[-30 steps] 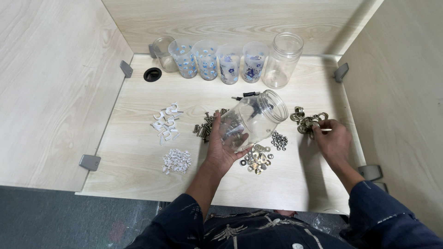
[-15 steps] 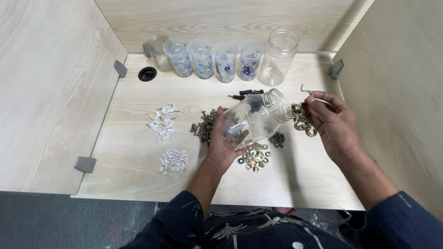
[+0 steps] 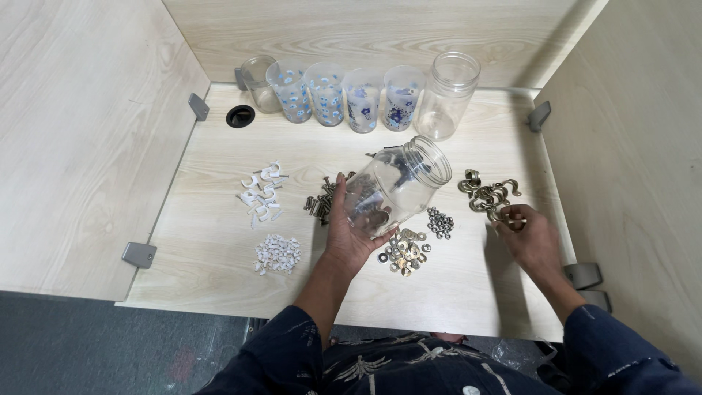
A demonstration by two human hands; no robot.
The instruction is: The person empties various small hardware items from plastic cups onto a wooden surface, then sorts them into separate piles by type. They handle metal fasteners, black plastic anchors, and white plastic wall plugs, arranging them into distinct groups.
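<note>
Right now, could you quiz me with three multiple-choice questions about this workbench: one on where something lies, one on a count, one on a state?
1. Where is the pile of brass hooks?
A. By the right hand
B. Beside the round black hole
C. Inside a tumbler

2. How many blue-patterned tumblers stand at the back?
A. Two
B. Four
C. Six

3. How does the left hand hold the clear jar?
A. Upright, lidded
B. Tilted, mouth open
C. Upside down on the table

Answers: 1 A, the fingers of that hand touch the hooks. 2 B, four patterned ones stand in a row between two plain containers. 3 B, the lidless mouth points up and right.
</note>
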